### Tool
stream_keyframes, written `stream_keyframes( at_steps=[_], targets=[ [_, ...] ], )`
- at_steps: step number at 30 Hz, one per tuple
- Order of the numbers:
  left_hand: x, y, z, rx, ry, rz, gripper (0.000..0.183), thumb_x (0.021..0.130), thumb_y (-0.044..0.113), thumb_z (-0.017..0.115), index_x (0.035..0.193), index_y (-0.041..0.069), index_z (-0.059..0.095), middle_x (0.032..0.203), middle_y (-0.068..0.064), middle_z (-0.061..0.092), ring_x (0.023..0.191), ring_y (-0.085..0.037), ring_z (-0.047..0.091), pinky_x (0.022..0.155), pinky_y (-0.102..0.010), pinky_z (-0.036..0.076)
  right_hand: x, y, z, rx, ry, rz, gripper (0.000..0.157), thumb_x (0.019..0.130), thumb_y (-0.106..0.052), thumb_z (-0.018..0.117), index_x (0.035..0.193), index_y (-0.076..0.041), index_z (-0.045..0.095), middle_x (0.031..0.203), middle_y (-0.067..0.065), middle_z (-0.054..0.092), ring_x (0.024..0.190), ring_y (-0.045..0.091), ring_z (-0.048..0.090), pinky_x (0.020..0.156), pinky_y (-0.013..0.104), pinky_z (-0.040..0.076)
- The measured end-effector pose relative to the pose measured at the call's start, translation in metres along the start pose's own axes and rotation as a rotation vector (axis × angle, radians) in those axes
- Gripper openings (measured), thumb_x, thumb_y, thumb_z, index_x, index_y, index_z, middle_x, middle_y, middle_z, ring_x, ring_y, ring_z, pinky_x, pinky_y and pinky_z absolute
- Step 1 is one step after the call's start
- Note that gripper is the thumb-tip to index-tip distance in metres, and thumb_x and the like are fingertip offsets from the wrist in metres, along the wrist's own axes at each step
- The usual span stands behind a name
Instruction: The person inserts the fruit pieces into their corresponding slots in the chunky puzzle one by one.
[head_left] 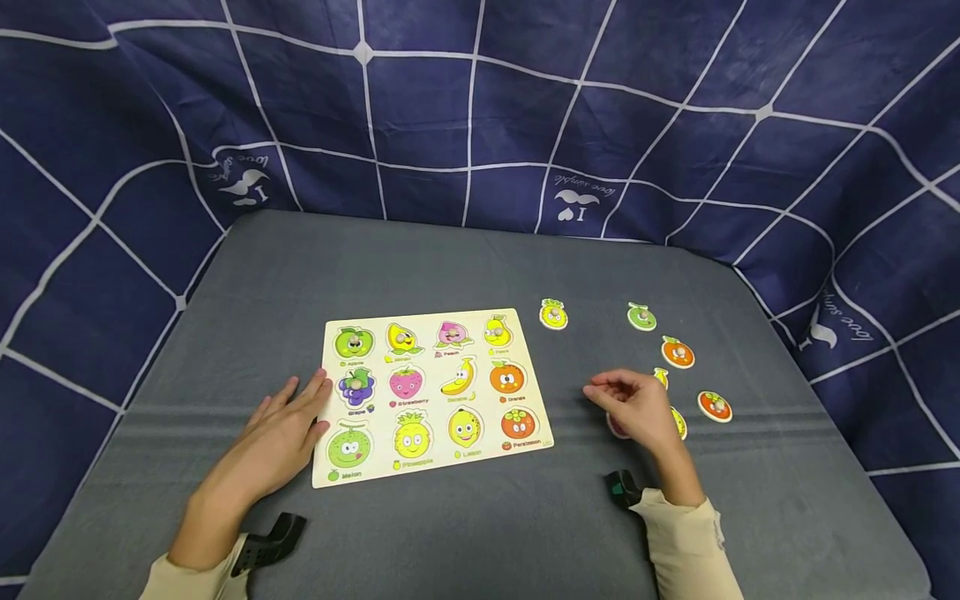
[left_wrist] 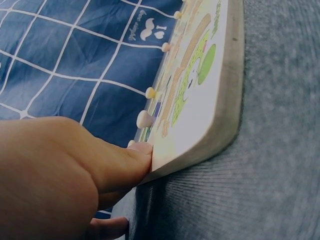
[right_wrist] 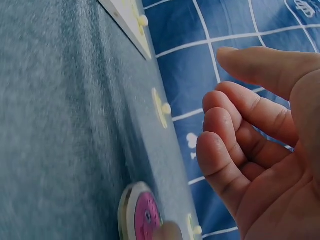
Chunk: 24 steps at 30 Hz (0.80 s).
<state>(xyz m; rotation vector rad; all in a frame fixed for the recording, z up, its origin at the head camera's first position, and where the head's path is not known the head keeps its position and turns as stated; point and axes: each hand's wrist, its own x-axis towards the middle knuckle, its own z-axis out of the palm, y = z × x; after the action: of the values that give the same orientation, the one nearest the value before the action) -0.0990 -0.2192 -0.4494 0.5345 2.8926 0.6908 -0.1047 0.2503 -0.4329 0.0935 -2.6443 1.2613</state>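
A wooden fruit puzzle board [head_left: 431,481] lies in front of me. Pegged apple [head_left: 353,342], mango, peach, pear and grape [head_left: 356,389] pieces sit in its upper left and top spots. My left hand [head_left: 281,433] rests at the board's left edge, its fingers extended and the thumb touching the rim in the left wrist view. To the right of the board, my right hand [head_left: 633,408] hovers with loosely bent fingers and nothing between them. Below it lies a pink strawberry piece [right_wrist: 145,215], partly hidden by the hand in the head view.
Around the right hand lie loose pegged pieces: pineapple [head_left: 553,315], melon [head_left: 642,317], orange [head_left: 678,353], persimmon [head_left: 715,407], and a partly covered lemon [head_left: 680,423] and banana [head_left: 661,377]. A blue checked cloth [head_left: 420,108] hangs behind the grey table [head_left: 420,267].
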Motion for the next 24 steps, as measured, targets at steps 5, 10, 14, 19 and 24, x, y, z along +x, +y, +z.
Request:
stream_keyframes(
  at_steps=[5, 10, 14, 19, 24],
  targets=[
    [0.0, 0.001, -0.001, -0.008, -0.007, -0.006, 0.056, 0.098, 0.008, 0.058, 0.147, -0.009, 0.037, 0.155, -0.026, 0.029, 0.138, -0.058, 0.022, 0.103, -0.075, 0.017, -0.005, 0.004, -0.005, -0.01, 0.014, 0.035, 0.013, 0.081, -0.006, 0.08, 0.09, 0.003, 0.075, 0.078, 0.011, 0.071, 0.06, 0.002, 0.058, 0.055, 0.016, 0.048],
    [0.0, 0.0, -0.002, -0.007, -0.011, -0.005, 0.056, 0.098, 0.009, 0.058, 0.148, -0.008, 0.037, 0.155, -0.026, 0.029, 0.138, -0.058, 0.021, 0.103, -0.075, 0.017, -0.009, 0.009, -0.009, -0.014, 0.016, 0.055, 0.013, 0.081, -0.005, 0.08, 0.089, 0.004, 0.074, 0.079, 0.011, 0.072, 0.061, 0.0, 0.059, 0.055, 0.015, 0.049],
    [0.0, 0.0, -0.002, 0.0, -0.009, -0.003, 0.056, 0.098, 0.009, 0.058, 0.148, -0.008, 0.037, 0.155, -0.026, 0.029, 0.138, -0.058, 0.022, 0.103, -0.075, 0.017, -0.013, 0.014, -0.012, -0.002, 0.013, 0.047, 0.011, 0.08, -0.001, 0.08, 0.087, 0.005, 0.074, 0.078, 0.012, 0.071, 0.061, 0.0, 0.06, 0.055, 0.015, 0.05],
    [0.001, -0.001, -0.001, 0.003, -0.01, -0.01, 0.056, 0.098, 0.009, 0.058, 0.148, -0.008, 0.037, 0.156, -0.026, 0.029, 0.138, -0.057, 0.022, 0.103, -0.074, 0.018, -0.018, 0.02, -0.017, -0.016, 0.022, 0.031, 0.01, 0.08, 0.0, 0.08, 0.087, 0.005, 0.074, 0.077, 0.011, 0.071, 0.061, -0.001, 0.059, 0.054, 0.014, 0.049],
    [0.001, -0.001, 0.0, 0.004, -0.015, -0.007, 0.056, 0.098, 0.009, 0.058, 0.148, -0.008, 0.037, 0.155, -0.026, 0.029, 0.138, -0.057, 0.021, 0.103, -0.074, 0.018, -0.024, 0.024, -0.021, -0.037, 0.038, 0.053, 0.013, 0.078, 0.001, 0.081, 0.087, 0.006, 0.073, 0.076, 0.012, 0.07, 0.059, -0.002, 0.057, 0.053, 0.013, 0.047]
  ],
)
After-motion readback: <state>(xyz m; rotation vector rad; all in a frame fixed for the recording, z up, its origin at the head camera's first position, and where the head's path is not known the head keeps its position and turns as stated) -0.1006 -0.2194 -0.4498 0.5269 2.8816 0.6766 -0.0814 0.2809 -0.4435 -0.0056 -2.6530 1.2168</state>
